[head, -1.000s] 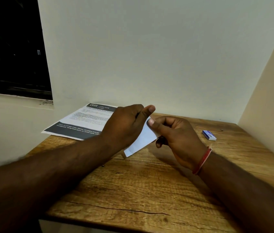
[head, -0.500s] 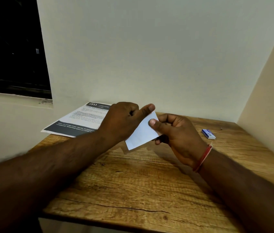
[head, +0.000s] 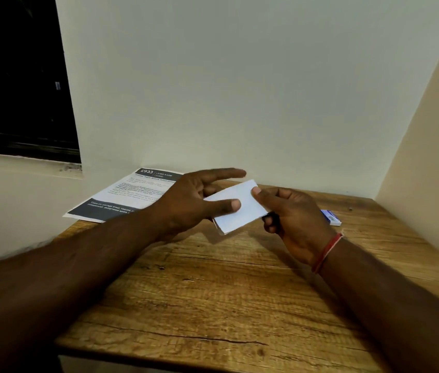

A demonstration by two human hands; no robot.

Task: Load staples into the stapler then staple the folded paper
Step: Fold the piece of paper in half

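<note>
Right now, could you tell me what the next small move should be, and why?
Probably close the left hand back onto the folded paper. Its fingers are spread, only the thumb touching, while the right hand pinches it above the table. No stapler is visible; the small blue box lies untouched.
</note>
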